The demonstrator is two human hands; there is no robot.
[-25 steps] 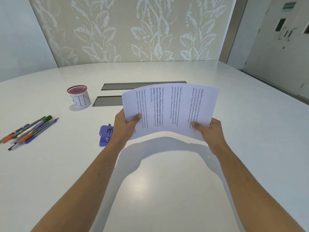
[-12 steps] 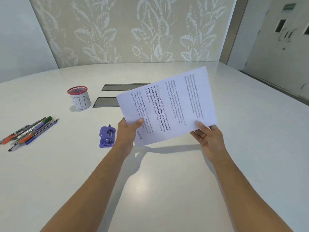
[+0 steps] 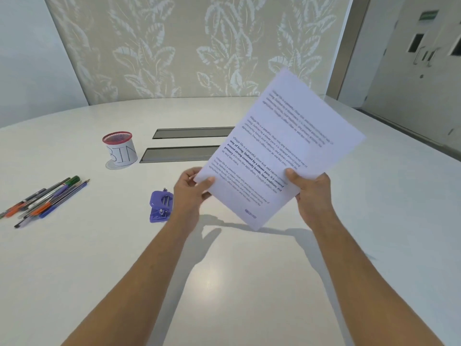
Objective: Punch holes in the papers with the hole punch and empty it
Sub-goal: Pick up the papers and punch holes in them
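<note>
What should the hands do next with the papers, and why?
Probably bring the papers down towards the hole punch. Both the left hand and right hand hold them in the air, and the punch sits untouched on the table.

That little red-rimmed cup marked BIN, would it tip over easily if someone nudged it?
Probably light: the BIN cup looks like thin mesh wrapped in paper. It stands upright on the table, about as wide as tall, so a nudge would likely slide it rather than tip it.
</note>
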